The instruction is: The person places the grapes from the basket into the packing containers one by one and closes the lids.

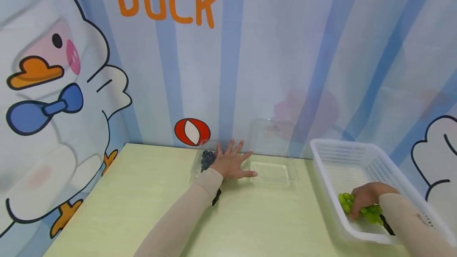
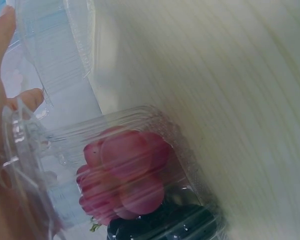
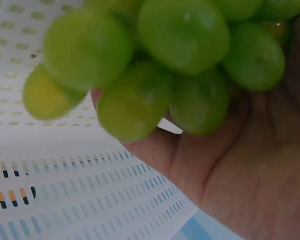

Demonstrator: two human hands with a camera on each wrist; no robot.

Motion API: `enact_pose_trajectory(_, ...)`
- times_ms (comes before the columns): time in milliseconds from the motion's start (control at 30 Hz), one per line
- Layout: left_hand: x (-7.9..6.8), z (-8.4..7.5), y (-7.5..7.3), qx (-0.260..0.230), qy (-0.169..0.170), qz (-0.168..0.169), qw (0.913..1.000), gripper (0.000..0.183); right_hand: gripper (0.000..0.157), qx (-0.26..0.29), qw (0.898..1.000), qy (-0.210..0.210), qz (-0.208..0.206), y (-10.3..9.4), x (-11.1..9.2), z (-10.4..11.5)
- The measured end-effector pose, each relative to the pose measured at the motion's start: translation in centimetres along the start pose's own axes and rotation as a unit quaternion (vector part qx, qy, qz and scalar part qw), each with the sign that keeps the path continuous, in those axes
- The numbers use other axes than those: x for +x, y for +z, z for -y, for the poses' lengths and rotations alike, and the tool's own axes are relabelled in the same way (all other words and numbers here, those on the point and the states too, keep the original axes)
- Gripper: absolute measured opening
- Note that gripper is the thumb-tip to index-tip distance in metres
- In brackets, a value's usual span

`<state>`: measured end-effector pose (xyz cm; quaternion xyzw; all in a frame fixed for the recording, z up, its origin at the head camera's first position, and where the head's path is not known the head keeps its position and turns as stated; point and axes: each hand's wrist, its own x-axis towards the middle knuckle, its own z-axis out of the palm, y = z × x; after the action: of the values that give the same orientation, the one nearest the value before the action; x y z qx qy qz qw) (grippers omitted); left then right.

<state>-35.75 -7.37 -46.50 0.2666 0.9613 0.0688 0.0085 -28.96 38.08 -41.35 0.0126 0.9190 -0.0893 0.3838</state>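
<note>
My left hand [image 1: 230, 163] spreads its fingers over a clear plastic box [image 1: 195, 169] near the table's back edge. Dark grapes [image 1: 207, 160] show through the box beside the wrist. The left wrist view shows red grapes [image 2: 132, 160] in it too, next to dark ones [image 2: 165, 224]. Inside the white basket, my right hand [image 1: 371, 194] grips a bunch of green grapes [image 1: 345, 202]. In the right wrist view the green grapes [image 3: 185, 37] lie against the palm and curled fingers; some fingers are hidden behind them.
A second clear plastic box [image 1: 273, 173] stands right of my left hand, its lid [image 1: 273, 134] raised against the printed curtain [image 1: 260, 50]. The white perforated basket [image 1: 325, 185] sits at the table's right side. Pale yellow table surface [image 1: 264, 217] lies between the arms.
</note>
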Motion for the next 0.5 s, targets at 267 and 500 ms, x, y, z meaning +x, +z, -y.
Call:
enact_pose_trajectory(267,0.21,-0.03,0.34,0.010,-0.005,-0.004,0.9999,0.089,0.076,0.095,0.995,-0.019,0.016,0.29,-0.04,0.02)
enact_pose_trajectory(500,0.25,-0.03,0.41,0.006,-0.003,0.001,1.0000,0.089,0.083,0.108,0.993,-0.047,0.006,-0.26,-0.31,-0.58)
